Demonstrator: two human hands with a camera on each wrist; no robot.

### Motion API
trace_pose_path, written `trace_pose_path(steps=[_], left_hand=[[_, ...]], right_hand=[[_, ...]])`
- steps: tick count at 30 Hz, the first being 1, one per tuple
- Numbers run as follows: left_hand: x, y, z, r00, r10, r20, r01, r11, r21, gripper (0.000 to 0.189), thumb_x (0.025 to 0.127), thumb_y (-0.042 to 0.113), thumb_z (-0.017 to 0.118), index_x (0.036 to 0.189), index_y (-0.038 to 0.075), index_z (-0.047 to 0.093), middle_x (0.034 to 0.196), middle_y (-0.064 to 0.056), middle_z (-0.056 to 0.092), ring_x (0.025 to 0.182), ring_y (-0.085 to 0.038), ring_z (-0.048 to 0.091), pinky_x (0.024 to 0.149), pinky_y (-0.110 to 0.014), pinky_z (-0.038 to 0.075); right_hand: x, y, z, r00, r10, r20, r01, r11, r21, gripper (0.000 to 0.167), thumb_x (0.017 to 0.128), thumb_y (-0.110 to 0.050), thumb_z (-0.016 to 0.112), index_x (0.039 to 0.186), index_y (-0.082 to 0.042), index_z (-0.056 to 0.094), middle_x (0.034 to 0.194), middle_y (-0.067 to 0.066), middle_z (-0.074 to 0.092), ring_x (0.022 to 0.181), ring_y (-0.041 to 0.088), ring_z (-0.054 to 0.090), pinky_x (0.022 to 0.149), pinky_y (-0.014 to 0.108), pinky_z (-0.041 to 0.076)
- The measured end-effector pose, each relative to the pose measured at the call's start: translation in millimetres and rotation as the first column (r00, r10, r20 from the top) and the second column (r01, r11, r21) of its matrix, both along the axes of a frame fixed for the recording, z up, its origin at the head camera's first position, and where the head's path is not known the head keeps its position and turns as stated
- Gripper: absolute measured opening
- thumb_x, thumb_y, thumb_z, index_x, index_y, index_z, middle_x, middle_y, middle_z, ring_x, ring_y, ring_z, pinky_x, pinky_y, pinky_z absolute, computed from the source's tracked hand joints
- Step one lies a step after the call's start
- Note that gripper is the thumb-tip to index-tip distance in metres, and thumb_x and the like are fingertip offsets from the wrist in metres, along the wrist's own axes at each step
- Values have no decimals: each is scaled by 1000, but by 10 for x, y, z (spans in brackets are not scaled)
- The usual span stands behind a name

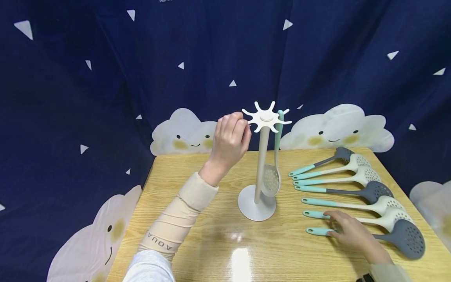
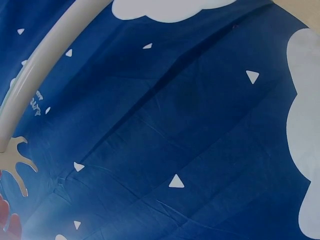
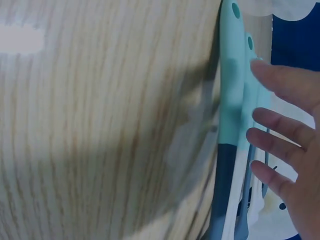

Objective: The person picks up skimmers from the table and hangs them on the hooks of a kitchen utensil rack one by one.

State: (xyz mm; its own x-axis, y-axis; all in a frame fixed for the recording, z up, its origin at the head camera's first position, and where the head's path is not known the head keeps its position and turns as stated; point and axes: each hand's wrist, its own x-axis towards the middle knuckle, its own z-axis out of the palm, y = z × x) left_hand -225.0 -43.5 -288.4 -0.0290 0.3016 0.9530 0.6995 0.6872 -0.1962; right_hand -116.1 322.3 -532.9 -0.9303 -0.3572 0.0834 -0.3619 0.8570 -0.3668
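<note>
A white utensil rack [image 1: 261,164] with hooked arms and a round base stands mid-table. A white skimmer [image 1: 271,181] with a mint handle hangs from its right side. My left hand [image 1: 230,135] is at the rack's left arms with fingers curled, seemingly pinching an arm tip; the fingertips are mostly hidden. In the left wrist view, only part of the fingers [image 2: 14,227] shows beside the arms. My right hand [image 1: 352,231] hovers with fingers apart over the handles of the nearest dark grey skimmer [image 1: 406,239] and a white skimmer [image 1: 396,217].
Several more white and dark grey skimmers lie in a row on the right of the wooden table [image 1: 197,243], mint handles pointing left, heads overlapping. A dark blue curtain [image 1: 211,51] with white triangles and clouds hangs behind the table.
</note>
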Motion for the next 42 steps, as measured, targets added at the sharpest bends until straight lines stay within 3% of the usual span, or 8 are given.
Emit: trace_pose_path(steps=[5, 12, 16, 25, 42], left_hand=[[-4, 2, -6, 1000, 0, 2, 0, 1000, 3, 6, 78, -4, 54, 78, 1, 50, 88, -13, 54, 73, -27, 48, 65, -35, 41], [-4, 7, -4, 1000, 1, 3, -1, 1000, 3, 6, 78, -4, 54, 78, 1, 49, 88, -13, 54, 73, -27, 48, 66, -34, 42], [-3, 8, 0, 1000, 2, 0, -2, 1000, 3, 7, 78, -4, 54, 78, 1, 49, 88, -13, 54, 74, -27, 48, 66, -34, 42], [3, 7, 3, 1000, 5, 4, -5, 1000, 2, 7, 78, -4, 54, 77, 1, 49, 88, -13, 53, 73, -27, 48, 66, -34, 41], [4, 12, 3, 1000, 4, 10, -4, 1000, 1, 6, 78, -3, 54, 77, 0, 49, 88, -14, 53, 75, -28, 49, 66, -35, 41]], right_hand=[[10, 22, -48, 998, -4, 66, 0, 999, 49, 48, 69, -22, 76, 113, -10, 60, 89, -5, 56, 75, 11, 54, 62, 33, 45], [5, 32, -100, 986, -3, 168, -3, 999, 34, 42, 71, -17, 75, 109, -8, 61, 95, 0, 62, 82, 19, 59, 68, 37, 49], [10, 31, -131, 983, 14, 183, -16, 1000, 14, 36, 71, -13, 74, 105, -8, 63, 98, 0, 64, 85, 20, 61, 71, 35, 50], [35, 0, -158, 981, -6, 196, 1, 1000, 28, 25, 71, -6, 73, 94, -11, 63, 88, -4, 61, 79, 19, 60, 67, 37, 50], [30, -10, -84, 978, -30, 207, 27, 999, 21, 24, 71, -5, 72, 95, -6, 65, 92, 5, 64, 85, 28, 61, 71, 43, 50]])
